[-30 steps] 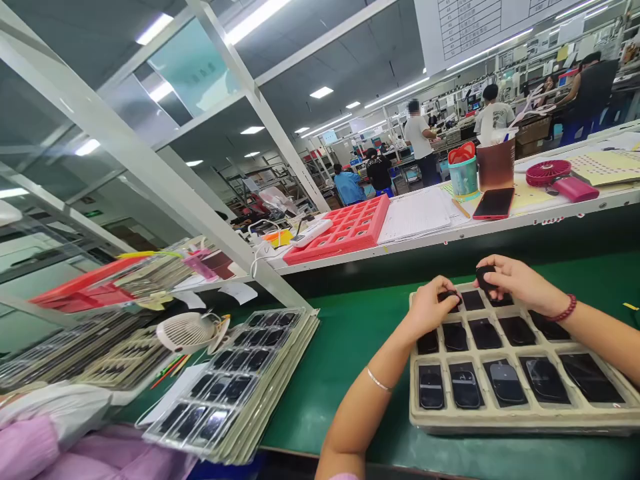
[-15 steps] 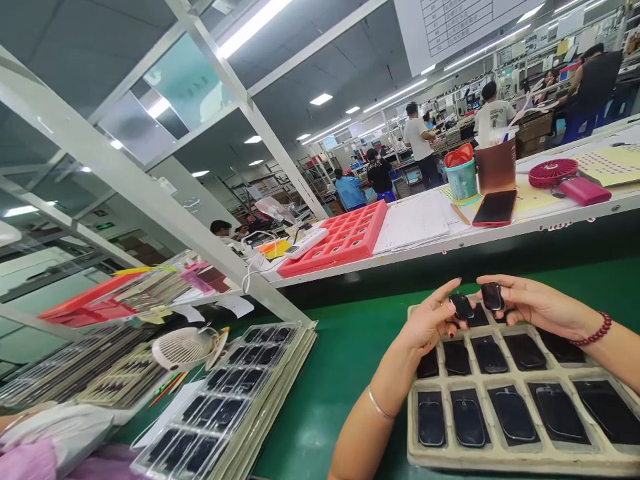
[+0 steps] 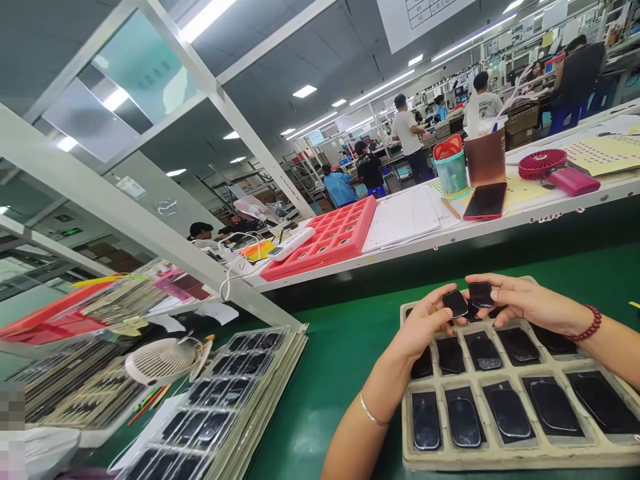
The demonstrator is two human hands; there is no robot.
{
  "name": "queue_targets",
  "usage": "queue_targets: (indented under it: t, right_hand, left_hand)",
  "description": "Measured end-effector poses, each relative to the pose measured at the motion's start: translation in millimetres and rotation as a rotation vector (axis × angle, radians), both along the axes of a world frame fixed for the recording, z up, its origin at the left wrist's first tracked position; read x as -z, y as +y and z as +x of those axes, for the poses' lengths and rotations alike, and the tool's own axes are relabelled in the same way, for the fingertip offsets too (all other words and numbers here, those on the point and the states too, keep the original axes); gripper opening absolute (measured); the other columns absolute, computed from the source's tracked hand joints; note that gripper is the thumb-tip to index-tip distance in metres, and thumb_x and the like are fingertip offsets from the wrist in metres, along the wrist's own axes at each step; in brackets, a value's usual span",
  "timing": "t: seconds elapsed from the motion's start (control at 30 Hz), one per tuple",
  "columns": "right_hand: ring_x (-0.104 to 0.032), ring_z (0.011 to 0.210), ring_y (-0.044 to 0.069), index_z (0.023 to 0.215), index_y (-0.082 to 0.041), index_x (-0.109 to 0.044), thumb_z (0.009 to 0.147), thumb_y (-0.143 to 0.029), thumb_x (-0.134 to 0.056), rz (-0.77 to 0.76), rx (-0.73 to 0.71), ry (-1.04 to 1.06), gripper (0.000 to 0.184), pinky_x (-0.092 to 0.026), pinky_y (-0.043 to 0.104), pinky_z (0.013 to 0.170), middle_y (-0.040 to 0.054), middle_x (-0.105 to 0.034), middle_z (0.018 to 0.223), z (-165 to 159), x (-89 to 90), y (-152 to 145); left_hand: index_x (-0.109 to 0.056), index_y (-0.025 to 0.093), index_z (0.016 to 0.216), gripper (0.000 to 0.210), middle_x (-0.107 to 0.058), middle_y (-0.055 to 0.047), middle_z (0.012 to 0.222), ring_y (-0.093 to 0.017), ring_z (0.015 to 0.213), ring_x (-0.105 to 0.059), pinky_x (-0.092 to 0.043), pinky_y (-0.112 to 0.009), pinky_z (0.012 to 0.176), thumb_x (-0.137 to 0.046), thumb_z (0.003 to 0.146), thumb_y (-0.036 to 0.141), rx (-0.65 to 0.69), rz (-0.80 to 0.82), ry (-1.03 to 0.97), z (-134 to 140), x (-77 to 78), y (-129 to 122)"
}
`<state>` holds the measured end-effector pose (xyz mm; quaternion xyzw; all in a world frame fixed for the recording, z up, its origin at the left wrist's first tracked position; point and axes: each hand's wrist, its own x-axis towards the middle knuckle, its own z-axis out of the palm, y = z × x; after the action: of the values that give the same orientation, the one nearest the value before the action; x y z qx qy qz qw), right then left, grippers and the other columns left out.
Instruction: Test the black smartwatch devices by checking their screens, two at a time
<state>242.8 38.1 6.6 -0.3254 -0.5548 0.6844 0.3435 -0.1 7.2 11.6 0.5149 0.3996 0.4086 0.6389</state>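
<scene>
My left hand pinches a small black glass screen with rounded corners between thumb and fingers. A similar black screen is in the fingers of my right hand, just beside the first. Whether the two pieces touch, I cannot tell. Both hands are over the far side of a beige molded tray. Its compartments hold several dark rectangular panels, one in each visible pocket. My hands and forearms hide part of the far row.
Stacked trays with clear covers stand on the green table to the left, near a white fan. Along the shelf above are a red foam tray, papers, a phone and a teal cup. Other people work farther back.
The view has shifted slightly, so the shelf and tray sit farther left. The screen in my right hand has turned and looks wider. Both screens are still held.
</scene>
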Motion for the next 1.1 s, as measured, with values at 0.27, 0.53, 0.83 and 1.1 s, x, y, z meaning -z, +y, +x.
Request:
queue_targets:
  t: [0.27, 0.53, 0.83, 1.1]
  right_hand:
    - [-0.069, 0.073, 0.020, 0.125, -0.020, -0.066, 0.083, -0.041, -0.075, 0.149, -0.019, -0.129, 0.048, -0.061, 0.030, 0.061, 0.0040, -0.072, 0.084, -3.7, 8.8, 4.2]
    - [-0.061, 0.057, 0.012, 0.104, -0.019, -0.072, 0.086, -0.065, -0.069, 0.238, 0.021, -0.123, 0.049, -0.053, 0.027, 0.054, 0.0057, -0.073, 0.094, -2.5, 3.6, 0.1]
    - [-0.062, 0.059, 0.015, 0.107, -0.021, -0.068, 0.084, -0.059, -0.072, 0.257, 0.036, -0.152, 0.045, -0.053, 0.029, 0.052, 0.0064, -0.074, 0.095, -5.2, -0.6, -3.3]
    - [-0.061, 0.059, 0.014, 0.112, -0.020, -0.067, 0.084, -0.046, -0.074, 0.246, 0.024, -0.174, 0.039, -0.053, 0.029, 0.055, 0.0048, -0.073, 0.094, -5.9, 4.5, -2.4]
  left_hand:
    - [-0.066, 0.015, 0.123, 0.052, -0.072, -0.011, 0.106, -0.016, 0.076, -0.069, -0.044, -0.021, 0.057, -0.079, 0.074, 0.030, -0.015, 0.048, 0.108, 3.8, -1.5, -0.7]
    - [-0.071, 0.012, 0.112, 0.048, -0.075, -0.011, 0.093, -0.013, 0.064, -0.067, -0.034, -0.019, 0.052, -0.071, 0.082, 0.049, -0.077, 0.108, 0.181, 5.5, -5.1, -3.0]
    - [-0.068, 0.015, 0.114, 0.047, -0.072, -0.007, 0.094, -0.014, 0.066, -0.066, -0.036, -0.019, 0.050, -0.075, 0.078, 0.045, -0.110, 0.116, 0.166, 6.7, -6.2, -4.5]
    - [-0.069, 0.014, 0.107, 0.038, -0.070, -0.006, 0.090, -0.016, 0.079, -0.064, -0.054, -0.027, 0.068, -0.076, 0.073, 0.028, -0.070, 0.148, 0.070, 7.8, -0.5, -3.1]
